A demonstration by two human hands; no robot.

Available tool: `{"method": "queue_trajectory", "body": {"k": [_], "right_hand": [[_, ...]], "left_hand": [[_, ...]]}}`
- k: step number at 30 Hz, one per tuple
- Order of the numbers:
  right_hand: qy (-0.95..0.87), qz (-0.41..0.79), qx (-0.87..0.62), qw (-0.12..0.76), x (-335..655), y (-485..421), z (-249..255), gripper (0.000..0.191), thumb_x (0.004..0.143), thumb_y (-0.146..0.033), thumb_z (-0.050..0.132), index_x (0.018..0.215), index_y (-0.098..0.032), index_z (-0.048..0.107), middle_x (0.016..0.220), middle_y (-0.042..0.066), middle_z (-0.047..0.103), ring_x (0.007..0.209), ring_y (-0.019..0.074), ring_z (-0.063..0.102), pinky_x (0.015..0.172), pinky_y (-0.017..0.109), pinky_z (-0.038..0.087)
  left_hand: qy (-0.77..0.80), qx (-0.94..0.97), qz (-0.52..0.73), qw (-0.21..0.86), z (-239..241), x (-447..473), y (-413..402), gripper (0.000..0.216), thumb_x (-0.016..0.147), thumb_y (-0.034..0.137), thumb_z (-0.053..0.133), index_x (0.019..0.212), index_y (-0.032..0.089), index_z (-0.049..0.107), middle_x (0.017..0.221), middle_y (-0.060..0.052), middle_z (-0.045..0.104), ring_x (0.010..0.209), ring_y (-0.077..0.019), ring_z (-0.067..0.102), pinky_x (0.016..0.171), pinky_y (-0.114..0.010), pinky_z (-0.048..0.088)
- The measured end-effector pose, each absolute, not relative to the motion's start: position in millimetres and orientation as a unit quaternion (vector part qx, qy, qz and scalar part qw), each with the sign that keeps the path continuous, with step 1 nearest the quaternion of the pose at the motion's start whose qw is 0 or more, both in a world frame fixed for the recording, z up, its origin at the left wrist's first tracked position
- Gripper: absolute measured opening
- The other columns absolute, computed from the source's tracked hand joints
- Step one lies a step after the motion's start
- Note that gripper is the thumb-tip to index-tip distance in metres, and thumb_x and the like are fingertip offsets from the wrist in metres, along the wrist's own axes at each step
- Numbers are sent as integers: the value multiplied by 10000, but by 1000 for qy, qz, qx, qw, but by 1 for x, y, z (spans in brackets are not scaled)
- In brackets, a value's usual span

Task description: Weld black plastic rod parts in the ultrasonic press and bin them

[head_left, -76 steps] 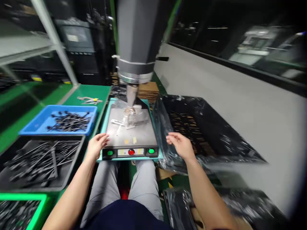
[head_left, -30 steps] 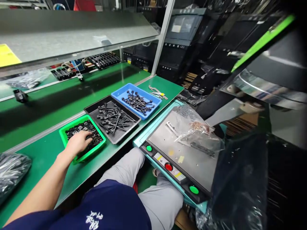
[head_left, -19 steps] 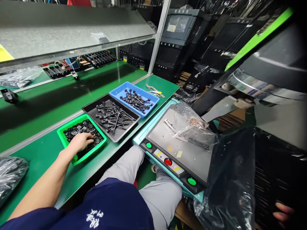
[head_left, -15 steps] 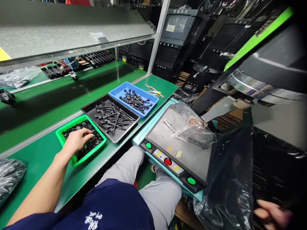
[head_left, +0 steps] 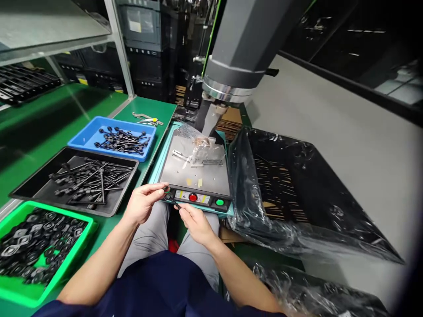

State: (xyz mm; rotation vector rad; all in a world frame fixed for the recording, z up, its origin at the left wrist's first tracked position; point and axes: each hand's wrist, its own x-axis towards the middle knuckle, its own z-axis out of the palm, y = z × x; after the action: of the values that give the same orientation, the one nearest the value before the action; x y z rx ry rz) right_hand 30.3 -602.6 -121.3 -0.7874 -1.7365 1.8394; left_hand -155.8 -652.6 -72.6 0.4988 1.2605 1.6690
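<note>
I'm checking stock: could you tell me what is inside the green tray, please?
The green tray holds loose small black parts, with a patch of floor bare; anything beneath them is hidden.

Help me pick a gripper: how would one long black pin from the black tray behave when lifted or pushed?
Probably stiff and light: the pins are thin, straight stems with small heads. Likely to snag, since they lie crisscrossed in the black tray. Pushed, one may roll in an arc, its head wider than its stem.
</note>
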Motion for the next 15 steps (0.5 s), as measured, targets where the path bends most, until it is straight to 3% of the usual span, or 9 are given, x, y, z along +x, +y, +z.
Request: {"method": "queue_trajectory", "body": {"k": [6,11,15], "right_hand": [[-507,768,-293,260,32,-608,-119,462,851,-585,600,999,-153,667,561,-81,309,472,62,245,434,224,162],[-345,863,-275,245,31,-611,-109,404,805,-538,680,916,-151,646,560,-101,307,426,27,165,414,218,81],[-327,864,-281,259,30,-617,-109,384,815,-529,672,915,-160,639,552,-105,299,417,26,166,410,214,89]], "left_hand": [[507,220,668,498,-90,-140,-651,316,691,327,833,965,178,779,1133,-124,726,993,-224,689,787,-278,571],[532,294,657,446,-93,-136,-651,294,753,365,781,992,195,775,1198,-116,700,1141,-284,634,889,-385,580],[564,393,628,366,-91,-136,-652,258,804,319,735,1038,214,763,1182,-92,710,1158,-261,631,997,-422,537]]}}
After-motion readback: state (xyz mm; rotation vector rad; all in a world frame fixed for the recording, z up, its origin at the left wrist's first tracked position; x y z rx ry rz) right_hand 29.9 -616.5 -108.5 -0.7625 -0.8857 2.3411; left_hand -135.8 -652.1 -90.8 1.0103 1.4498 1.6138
